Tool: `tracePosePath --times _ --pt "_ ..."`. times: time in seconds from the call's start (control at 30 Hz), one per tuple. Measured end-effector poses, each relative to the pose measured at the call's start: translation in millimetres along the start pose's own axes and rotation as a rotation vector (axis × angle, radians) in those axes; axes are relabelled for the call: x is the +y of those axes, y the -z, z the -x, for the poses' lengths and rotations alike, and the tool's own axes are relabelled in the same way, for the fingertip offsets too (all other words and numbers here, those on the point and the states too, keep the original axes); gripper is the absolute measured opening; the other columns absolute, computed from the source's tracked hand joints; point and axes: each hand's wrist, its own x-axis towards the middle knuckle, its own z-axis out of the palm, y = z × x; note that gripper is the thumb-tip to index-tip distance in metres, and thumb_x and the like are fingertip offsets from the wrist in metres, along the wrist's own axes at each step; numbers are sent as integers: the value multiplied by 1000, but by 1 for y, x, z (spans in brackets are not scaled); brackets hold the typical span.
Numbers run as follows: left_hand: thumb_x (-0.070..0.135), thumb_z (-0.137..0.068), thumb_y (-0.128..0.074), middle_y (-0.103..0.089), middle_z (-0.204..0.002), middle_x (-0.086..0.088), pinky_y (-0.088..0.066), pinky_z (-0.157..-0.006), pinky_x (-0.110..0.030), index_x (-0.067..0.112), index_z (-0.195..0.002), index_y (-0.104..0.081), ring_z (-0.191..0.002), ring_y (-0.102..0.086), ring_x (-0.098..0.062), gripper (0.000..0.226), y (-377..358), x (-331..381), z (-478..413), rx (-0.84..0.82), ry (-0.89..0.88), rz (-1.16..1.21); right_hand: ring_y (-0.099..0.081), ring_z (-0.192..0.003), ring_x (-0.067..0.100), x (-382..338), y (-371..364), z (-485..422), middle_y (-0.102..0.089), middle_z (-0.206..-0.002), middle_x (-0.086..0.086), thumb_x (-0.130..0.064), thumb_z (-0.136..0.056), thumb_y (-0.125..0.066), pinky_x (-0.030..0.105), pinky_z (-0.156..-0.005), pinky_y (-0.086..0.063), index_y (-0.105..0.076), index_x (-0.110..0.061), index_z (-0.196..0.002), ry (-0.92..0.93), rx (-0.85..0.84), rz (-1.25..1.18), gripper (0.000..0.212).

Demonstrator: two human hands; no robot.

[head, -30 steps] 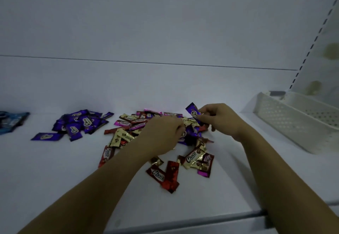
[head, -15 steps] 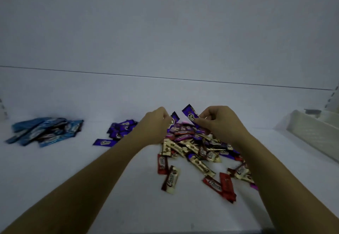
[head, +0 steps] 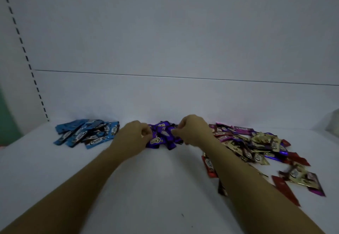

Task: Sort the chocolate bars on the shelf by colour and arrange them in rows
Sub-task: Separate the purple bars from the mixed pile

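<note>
A heap of purple foil-wrapped chocolate bars [head: 163, 138] lies at the middle of the frame, towards the back of the flat white shelf [head: 165, 187], and both hands meet at it. The left hand [head: 134, 138] sits at the heap's left edge, knuckles up, its fingers [head: 146, 132] curled in tight against the nearest purple wrappers; whether they grip one cannot be told. The right hand [head: 195, 131] sits at the heap's right edge, its fingers [head: 177, 132] likewise curled and touching the purple wrappers at the top of the heap, and here too a grip on a bar cannot be made out. The purple bars fill the gap between the two sets of fingertips.

To the left of centre, apart from the left hand, lies a heap of light blue foil-wrapped chocolate bars [head: 86, 132]. At the right of the frame spreads a loose mixed pile of red, gold, magenta and purple bars [head: 256, 145], partly behind the right forearm, with a single red bar [head: 209, 165] at its near left edge beside that arm.

A plain white back panel [head: 165, 41] fills the upper frame, with a slotted upright strip [head: 27, 59] at the upper left.
</note>
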Motion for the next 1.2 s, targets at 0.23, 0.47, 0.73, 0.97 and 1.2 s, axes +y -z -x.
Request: tracePosePath --times 0.23,0.47,0.73,0.97,1.2 --pt "26 -87 -67 -61 -94 3 -41 -76 -29 22 -102 -70 -90 -53 -15 16 -5 -5 1 119 -176 63 -66 -74 18 5 18 11 -68 -90 -2 -36 -85 -70 35 -72 -57 -69 -22 -97 110 49 64 19" --pt "33 -88 -65 -64 -114 4 -40 -88 -27 25 -115 -67 -106 -56 -16 28 -2 57 5 5 -381 18 -61 -78 6 34 67 40 -66 -83 -12 -36 -86 -69 30 -75 -53 -70 -25 -99 190 100 147 17" --pt "37 -91 -60 -53 -130 15 -34 -102 -27 38 -119 -62 -124 -44 -8 28 -37 142 11 -335 -594 -48 -57 -74 -1 140 147 72 -64 -81 -13 -30 -87 -69 16 -61 -41 -71 -25 -94 -31 -40 383 9" --pt "13 -91 -59 -53 -129 11 -43 -96 -31 40 -124 -57 -118 -49 -14 43 -76 198 -15 -466 -621 -314 -55 -69 -2 203 163 74 -66 -86 -13 -21 -84 -71 14 -60 -41 -73 -28 -96 -55 -108 420 14" --pt "37 -80 -73 -50 -87 17 -41 -70 -23 31 -102 -64 -84 -52 -7 24 -88 234 -31 -608 -489 -365 -56 -78 7 218 161 48 -64 -91 -10 -25 -84 -71 27 -74 -50 -72 -27 -102 53 -173 410 18"
